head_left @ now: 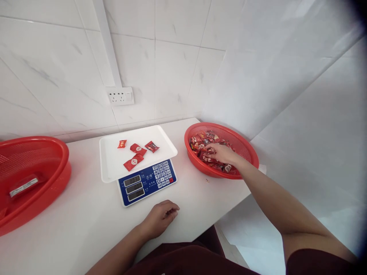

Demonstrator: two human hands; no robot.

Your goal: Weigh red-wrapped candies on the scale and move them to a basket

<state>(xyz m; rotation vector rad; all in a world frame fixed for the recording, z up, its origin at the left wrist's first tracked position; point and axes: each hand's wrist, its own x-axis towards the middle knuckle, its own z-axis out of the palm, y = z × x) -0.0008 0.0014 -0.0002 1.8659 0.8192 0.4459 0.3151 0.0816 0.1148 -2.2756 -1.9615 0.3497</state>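
Note:
My right hand (pixel 222 153) reaches into a red mesh basket (pixel 243 143) full of red-wrapped candies (pixel 205 144), its fingers pinched among the wrappers; what they grip is hidden. My left hand (pixel 160 218) rests on the white table in a loose fist, holding nothing, just in front of a blue digital scale (pixel 146 183). The scale's white tray (pixel 114 164) carries several red candy packets (pixel 134 161).
A second, larger red basket (pixel 51 168) sits at the table's left edge with a wrapped item (pixel 23 186) inside. A wall socket (pixel 121 96) is on the tiled wall behind. The table ends just right of the candy basket.

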